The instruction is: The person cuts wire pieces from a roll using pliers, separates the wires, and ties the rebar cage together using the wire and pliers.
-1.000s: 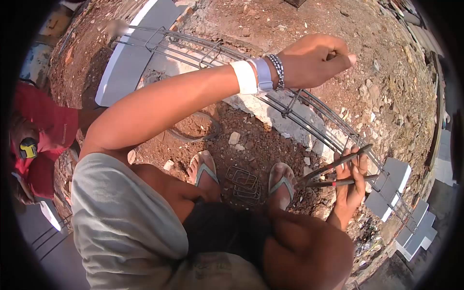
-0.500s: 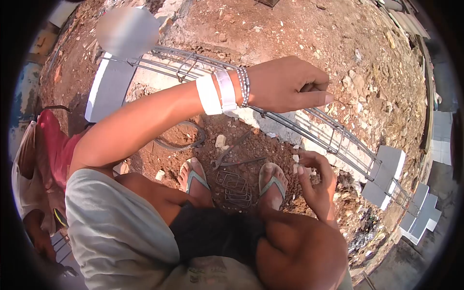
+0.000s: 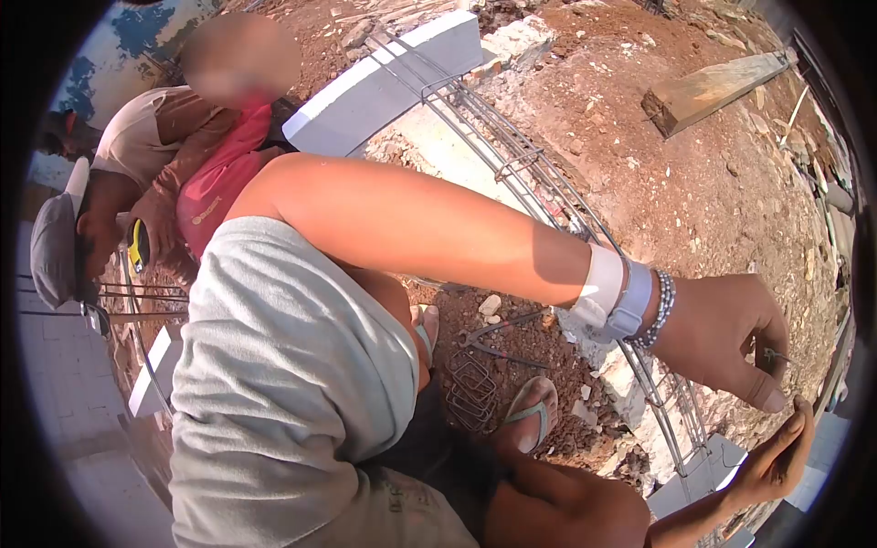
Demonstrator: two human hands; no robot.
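Observation:
My left hand, with white bands and a beaded bracelet at the wrist, is closed on a thin wire beyond the rebar cage. Just below it, at the lower right, is my right hand, its fingers stretched out and nothing visible in them. Long-handled cutters lie on the soil near my foot. Beside them rests a small pile of bent wire stirrups. The cage runs diagonally over a pale concrete strip, under my left forearm.
White blocks support the cage at the upper left and lower right. A wooden beam lies at the upper right. On the left are a person in red and a person in a grey cap; a yellow tape measure is near them.
The cutters left my right hand and now lie on the ground. Both hands moved right and came near each other. The view turned, bringing the people on the left further into sight.

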